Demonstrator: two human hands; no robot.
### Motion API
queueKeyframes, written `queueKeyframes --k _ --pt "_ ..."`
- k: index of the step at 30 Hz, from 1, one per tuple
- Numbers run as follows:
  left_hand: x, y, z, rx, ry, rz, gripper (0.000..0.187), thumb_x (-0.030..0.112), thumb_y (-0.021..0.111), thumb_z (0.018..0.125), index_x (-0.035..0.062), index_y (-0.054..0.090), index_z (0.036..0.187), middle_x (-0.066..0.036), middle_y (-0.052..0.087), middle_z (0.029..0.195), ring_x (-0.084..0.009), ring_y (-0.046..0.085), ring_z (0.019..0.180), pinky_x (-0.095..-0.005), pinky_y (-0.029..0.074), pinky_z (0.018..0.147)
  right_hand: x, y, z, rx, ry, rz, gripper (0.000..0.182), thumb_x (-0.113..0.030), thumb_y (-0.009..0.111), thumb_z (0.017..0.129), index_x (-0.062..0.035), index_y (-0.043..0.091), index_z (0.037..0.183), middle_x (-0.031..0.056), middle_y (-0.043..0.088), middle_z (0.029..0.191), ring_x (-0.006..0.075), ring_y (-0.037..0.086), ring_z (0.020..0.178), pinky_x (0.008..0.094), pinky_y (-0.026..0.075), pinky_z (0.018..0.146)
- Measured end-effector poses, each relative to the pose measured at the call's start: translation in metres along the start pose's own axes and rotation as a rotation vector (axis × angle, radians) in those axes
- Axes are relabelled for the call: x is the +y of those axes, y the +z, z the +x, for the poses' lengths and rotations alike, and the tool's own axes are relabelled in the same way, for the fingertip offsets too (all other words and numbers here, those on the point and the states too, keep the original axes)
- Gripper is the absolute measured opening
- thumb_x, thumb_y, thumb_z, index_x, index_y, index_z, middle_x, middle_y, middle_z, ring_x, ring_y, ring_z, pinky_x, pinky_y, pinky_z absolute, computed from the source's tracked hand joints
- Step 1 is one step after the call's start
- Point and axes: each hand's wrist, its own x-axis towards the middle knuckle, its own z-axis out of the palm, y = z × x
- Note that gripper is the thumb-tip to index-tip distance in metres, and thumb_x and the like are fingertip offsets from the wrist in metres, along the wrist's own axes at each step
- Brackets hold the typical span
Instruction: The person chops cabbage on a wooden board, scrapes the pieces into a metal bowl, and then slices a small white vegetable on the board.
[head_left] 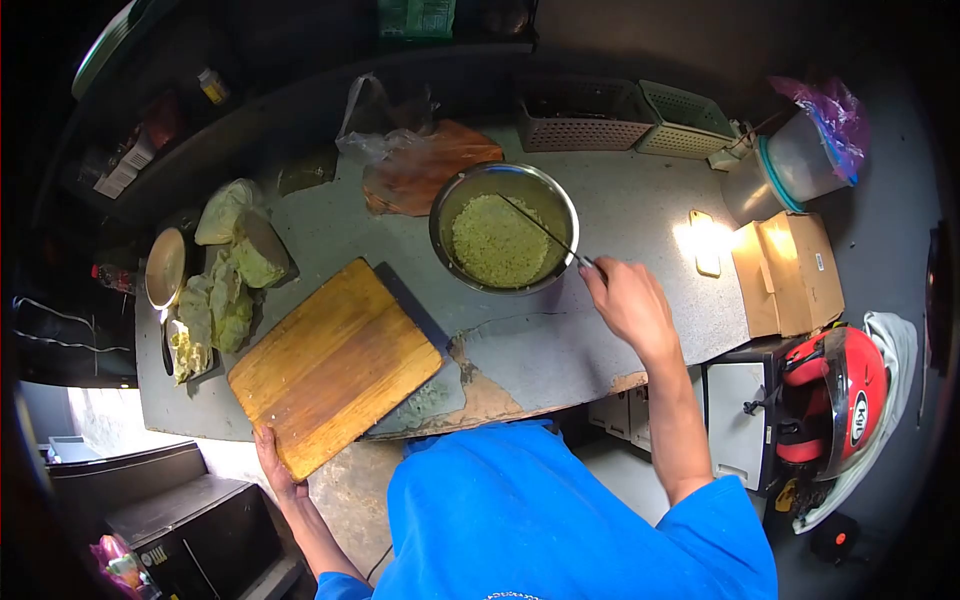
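My left hand is closed on the lower corner of a wooden cutting board, which is tilted over the table's front edge. A few pale bits stick to the board. In my right hand, the fingers are wrapped round the handle of a knife, seen almost edge-on. Its thin dark blade reaches over a steel bowl. Finely chopped, pale green cabbage covers the bottom of the bowl. Whether the blade touches the cabbage cannot be made out.
Cabbage leaves and pieces lie on the left, beside a small bowl. Behind the steel bowl are an orange-brown bag and plastic baskets. A phone, cardboard box and red helmet are on the right.
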Motion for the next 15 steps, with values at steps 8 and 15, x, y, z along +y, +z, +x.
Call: queueKeyframes --k 8,15 --pt "-0.047 0.004 0.021 -0.063 -0.106 -0.026 0.047 0.029 0.059 0.107 0.0049 0.047 0.145 -0.010 0.059 0.139 -0.0208 0.061 0.124 -0.0349 0.053 0.101 -0.009 -0.022 0.015 -0.177 -0.210 -0.192 0.035 -0.033 0.061 0.100 -0.0011 0.075 0.097 0.0258 0.069 0.079 0.0463 0.068 0.082 0.0534 0.053 0.077" --pt "-0.063 0.021 0.069 -0.241 -0.193 0.036 0.051 0.028 0.060 0.107 0.0042 0.043 0.149 -0.010 0.059 0.139 -0.0202 0.060 0.125 -0.0341 0.052 0.102 0.001 -0.034 0.010 -0.141 -0.036 -0.207 0.034 -0.032 0.060 0.100 -0.0025 0.076 0.097 0.0252 0.071 0.084 0.0467 0.069 0.086 0.0536 0.054 0.081"
